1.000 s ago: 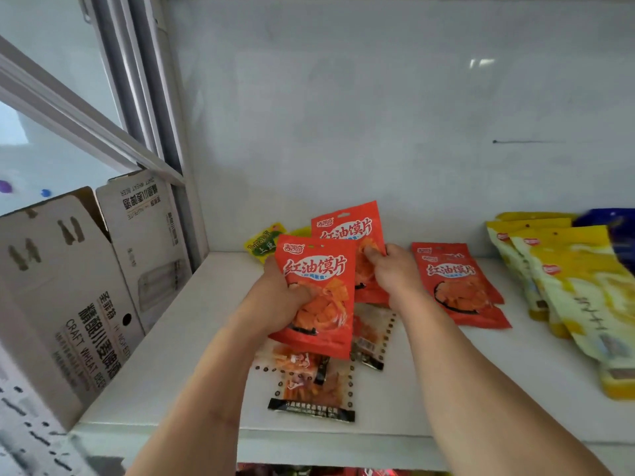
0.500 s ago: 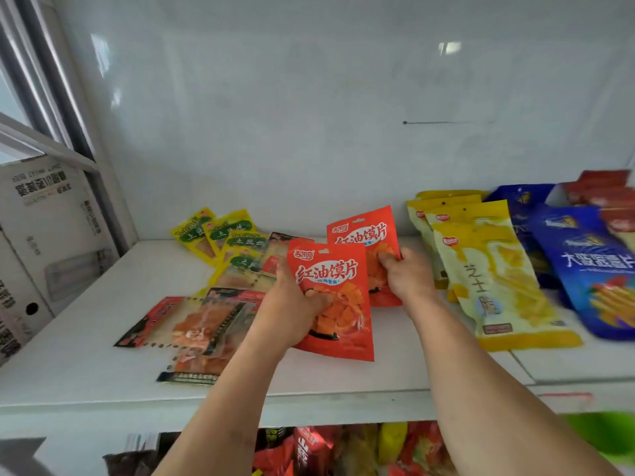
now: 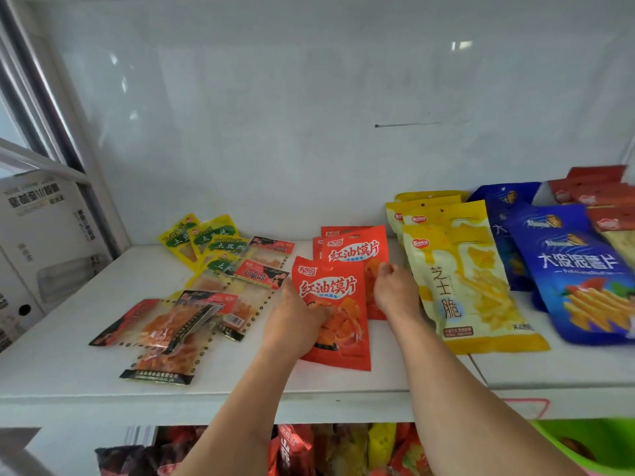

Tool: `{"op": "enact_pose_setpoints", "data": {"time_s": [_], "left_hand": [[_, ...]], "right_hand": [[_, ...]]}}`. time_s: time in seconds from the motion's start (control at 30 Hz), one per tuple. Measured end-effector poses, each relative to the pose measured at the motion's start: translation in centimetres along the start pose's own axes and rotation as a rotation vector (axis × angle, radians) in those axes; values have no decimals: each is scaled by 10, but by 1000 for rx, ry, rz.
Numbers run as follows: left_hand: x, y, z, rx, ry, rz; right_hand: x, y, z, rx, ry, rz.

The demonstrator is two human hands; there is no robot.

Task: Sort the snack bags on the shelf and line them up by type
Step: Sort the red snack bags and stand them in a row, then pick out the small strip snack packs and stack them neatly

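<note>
Head view: hands (image 3: 295, 317) grip glossy flat red bag (image 3: 338, 304); white shelf (image 3: 68, 379)

Red snack bags (image 3: 338, 304): glossy plastic film. Shelf (image 3: 68, 365): smooth matt white. Box (image 3: 41, 242): matt cardboard.

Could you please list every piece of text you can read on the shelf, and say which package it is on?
"红油馍片": front red bag in the left hand, and the red bag behind.
"芝士脆": front yellow bag.
"大波浪薯片": blue bag.
"小面筋": clear pouch with a red label.
Green-labelled yellow pouches and the cardboard box: too blurred.
</note>
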State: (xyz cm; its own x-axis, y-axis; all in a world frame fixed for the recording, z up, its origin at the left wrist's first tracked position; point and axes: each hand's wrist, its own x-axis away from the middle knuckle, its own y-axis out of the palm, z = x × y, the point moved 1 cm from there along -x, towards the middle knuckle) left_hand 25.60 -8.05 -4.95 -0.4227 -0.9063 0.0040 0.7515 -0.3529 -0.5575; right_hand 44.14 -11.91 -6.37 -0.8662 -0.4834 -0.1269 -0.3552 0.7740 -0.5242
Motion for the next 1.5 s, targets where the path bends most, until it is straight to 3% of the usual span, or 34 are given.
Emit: {"op": "enact_pose_setpoints", "data": {"time_s": [0.23,1.0,1.27,1.4,1.5], "left_hand": [[-2,24,6,-50,14,-20],[-38,58,2,-258,137,48],[-28,42,7,-174,122,49],[-21,19,7,-255,127,63],[-19,-4,0,-451,220,172]], "right_hand": [[6,1,-1,-75,-77,-98],[-12,14,0,267,-83,17],[-7,12,-8,437,-176,61],[1,12,-18,529,-222,69],[11,16,-34,547,-304,72]]}}
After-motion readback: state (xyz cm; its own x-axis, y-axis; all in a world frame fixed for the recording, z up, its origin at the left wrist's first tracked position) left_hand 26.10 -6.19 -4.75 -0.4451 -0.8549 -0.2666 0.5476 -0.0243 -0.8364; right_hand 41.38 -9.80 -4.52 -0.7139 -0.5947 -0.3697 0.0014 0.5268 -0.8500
